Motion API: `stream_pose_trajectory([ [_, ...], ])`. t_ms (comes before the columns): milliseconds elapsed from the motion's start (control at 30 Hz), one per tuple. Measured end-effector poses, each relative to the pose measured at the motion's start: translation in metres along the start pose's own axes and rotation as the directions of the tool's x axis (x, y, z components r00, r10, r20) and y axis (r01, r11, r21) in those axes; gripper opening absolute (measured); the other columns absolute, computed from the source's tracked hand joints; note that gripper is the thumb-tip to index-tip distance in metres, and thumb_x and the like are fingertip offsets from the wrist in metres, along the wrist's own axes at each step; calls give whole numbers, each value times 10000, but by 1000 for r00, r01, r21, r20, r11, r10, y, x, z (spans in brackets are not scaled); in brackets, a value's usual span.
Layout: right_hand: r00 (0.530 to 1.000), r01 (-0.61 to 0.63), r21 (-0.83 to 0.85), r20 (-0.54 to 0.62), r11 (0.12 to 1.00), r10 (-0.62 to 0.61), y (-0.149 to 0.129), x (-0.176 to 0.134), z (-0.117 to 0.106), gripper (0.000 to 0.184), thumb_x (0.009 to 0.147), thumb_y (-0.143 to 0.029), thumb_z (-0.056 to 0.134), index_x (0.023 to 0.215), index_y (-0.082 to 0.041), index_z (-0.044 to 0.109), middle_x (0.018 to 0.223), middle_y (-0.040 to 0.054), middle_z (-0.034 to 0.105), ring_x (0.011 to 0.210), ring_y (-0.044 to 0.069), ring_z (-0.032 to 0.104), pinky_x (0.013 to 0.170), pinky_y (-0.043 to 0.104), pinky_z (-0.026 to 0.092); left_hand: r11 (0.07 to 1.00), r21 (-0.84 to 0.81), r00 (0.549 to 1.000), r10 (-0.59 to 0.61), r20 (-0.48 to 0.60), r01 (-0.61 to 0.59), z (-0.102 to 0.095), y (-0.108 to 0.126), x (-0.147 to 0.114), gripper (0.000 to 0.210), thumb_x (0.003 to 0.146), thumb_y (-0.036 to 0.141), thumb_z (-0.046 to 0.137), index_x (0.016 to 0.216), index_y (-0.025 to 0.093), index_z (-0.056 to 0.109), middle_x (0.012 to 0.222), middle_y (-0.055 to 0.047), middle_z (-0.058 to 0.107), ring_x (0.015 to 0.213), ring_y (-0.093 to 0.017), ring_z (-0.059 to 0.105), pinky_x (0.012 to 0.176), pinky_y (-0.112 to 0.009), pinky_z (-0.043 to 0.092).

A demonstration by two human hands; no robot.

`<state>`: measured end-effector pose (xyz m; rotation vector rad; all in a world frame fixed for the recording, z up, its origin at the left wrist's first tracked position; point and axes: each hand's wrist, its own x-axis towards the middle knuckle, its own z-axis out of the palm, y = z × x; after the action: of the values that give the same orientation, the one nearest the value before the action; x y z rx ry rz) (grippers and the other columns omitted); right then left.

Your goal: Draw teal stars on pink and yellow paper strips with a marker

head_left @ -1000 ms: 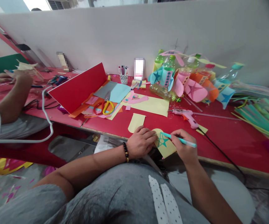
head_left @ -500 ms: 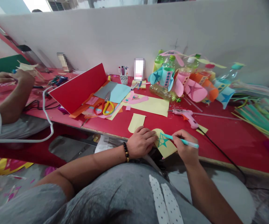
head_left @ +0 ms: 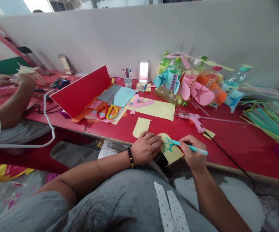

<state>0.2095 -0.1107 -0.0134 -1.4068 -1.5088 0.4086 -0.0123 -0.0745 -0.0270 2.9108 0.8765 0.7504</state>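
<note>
A turquoise felt-tip pen (head_left: 194, 149) is pinched in my right hand (head_left: 194, 155), its tip on a yellow paper piece (head_left: 174, 156). That piece has one rounded end and carries a green star outline (head_left: 168, 145). It lies at the table's front edge, reaching past it. My left hand (head_left: 147, 146) has its fingers curled at the paper's left side and grips it there; the thumb is hidden. A second yellow piece (head_left: 142, 126), blank and likewise rounded at one end, lies just beyond my left hand.
A pink glue gun (head_left: 193, 121) lies to the right, its black cord trailing forward. Scissors (head_left: 107, 111) rest on coloured paper scraps. Bottles with paper fins (head_left: 202, 91) stand at the back right, beside coloured strips (head_left: 272, 119). A red board (head_left: 82, 91) divides off another person's hands (head_left: 24, 80).
The pen tip has shifted very slightly right along the star's upper part, and the right hand with it. My left hand and the paper stay in place.
</note>
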Motion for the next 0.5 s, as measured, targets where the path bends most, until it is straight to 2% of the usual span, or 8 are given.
stream_pose_trajectory([
  [200, 1000, 6, -20, 25, 1000, -5, 3, 0, 5, 97, 814, -259, 601, 732, -208, 616, 633, -19, 605, 575, 137, 545, 554, 255, 413, 1000, 8, 1000, 5, 13, -5, 0, -1, -1, 305, 967, 262, 444, 1226, 198, 594, 1305, -65, 604, 1107, -225, 523, 1027, -445, 353],
  [500, 999, 24, -31, 24, 999, -23, 2, 0, 4, 109, 813, -248, 597, 714, -203, 611, 610, -26, 591, 557, 125, 527, 537, 244, 401, 1000, 3, 1000, 7, 1, -7, 0, -1, 0, 301, 970, 256, 440, 1222, 196, 592, 1302, -38, 607, 1103, -224, 522, 1027, -442, 356],
])
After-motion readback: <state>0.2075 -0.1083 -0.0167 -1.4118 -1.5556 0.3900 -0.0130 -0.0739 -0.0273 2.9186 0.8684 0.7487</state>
